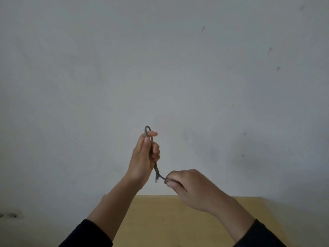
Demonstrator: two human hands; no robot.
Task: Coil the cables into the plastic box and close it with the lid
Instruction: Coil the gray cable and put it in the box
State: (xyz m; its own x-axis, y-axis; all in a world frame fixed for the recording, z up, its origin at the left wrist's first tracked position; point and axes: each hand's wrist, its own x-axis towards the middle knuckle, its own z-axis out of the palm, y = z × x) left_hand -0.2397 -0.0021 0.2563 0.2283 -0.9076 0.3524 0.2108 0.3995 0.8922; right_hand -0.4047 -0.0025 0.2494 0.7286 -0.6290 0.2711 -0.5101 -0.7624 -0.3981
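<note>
A thin grey cable (157,171) is held up in the air in front of a pale wall. My left hand (142,157) grips its upper part, and a small loop of cable sticks out above the thumb. My right hand (190,186) pinches the cable lower down, to the right. A light-coloured plug end hangs between the two hands. The plastic box and its lid are out of view.
A bare grey-white wall (178,68) fills most of the view. The far edge of a yellow-brown wooden table (170,221) shows below the hands. Both forearms wear dark sleeves.
</note>
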